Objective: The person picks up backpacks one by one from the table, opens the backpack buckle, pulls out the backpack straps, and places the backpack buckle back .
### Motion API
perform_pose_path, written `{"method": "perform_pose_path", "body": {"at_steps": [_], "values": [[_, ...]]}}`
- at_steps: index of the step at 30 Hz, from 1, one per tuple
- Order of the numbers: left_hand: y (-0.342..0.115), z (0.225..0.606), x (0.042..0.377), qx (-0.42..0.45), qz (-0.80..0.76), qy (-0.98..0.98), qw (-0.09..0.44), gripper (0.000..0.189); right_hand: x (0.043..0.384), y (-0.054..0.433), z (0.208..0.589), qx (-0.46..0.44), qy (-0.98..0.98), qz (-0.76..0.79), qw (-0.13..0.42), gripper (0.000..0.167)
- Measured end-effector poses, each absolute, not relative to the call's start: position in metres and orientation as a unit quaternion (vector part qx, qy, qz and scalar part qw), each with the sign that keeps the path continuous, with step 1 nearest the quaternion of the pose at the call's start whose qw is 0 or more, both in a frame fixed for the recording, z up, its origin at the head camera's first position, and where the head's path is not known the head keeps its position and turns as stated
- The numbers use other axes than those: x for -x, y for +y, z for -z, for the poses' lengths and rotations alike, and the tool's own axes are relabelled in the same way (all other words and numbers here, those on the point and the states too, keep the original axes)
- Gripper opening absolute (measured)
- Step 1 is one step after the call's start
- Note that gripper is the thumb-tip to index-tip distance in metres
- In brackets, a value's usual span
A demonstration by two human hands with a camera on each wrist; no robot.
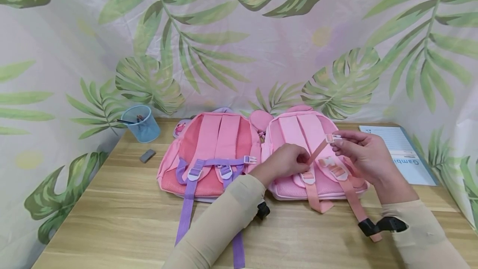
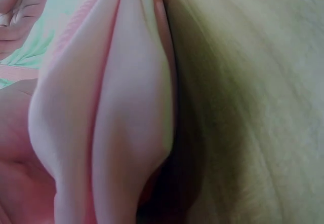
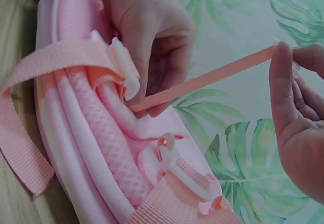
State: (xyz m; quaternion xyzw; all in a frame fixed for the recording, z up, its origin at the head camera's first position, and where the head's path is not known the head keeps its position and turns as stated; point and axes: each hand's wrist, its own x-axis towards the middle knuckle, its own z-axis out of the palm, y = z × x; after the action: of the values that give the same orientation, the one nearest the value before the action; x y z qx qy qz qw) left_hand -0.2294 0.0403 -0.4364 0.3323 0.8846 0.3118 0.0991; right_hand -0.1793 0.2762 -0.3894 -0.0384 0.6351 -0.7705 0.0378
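Note:
A light pink backpack (image 1: 289,128) lies on the table with its shoulder straps facing up. My right hand (image 1: 364,152) pinches a white plastic buckle (image 1: 330,138) at the end of a thin peach strap (image 1: 317,152), raised above the backpack. Lower on this strap, close to a white adjuster (image 1: 308,177), my left hand (image 1: 286,160) pinches it between thumb and fingers. In the right wrist view the peach strap (image 3: 207,82) runs taut between both hands. The left wrist view is mostly filled by the backpack's side (image 2: 126,92).
A darker pink backpack (image 1: 228,136) with purple straps (image 1: 190,202) lies to the left. Further left are a blue pencil cup (image 1: 145,130) and a grey eraser (image 1: 147,155). A notepad (image 1: 407,157) lies at the right. A leaf-print curtain (image 1: 276,53) hangs behind.

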Motion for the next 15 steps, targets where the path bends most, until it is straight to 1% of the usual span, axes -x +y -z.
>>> {"method": "perform_pose_path", "body": {"at_steps": [15], "values": [[0.0384,0.4367,0.2267,-0.323,-0.334,0.879,0.109,0.012,0.1798,0.2719,0.3924,0.068,0.578,0.813,0.027,0.030]]}}
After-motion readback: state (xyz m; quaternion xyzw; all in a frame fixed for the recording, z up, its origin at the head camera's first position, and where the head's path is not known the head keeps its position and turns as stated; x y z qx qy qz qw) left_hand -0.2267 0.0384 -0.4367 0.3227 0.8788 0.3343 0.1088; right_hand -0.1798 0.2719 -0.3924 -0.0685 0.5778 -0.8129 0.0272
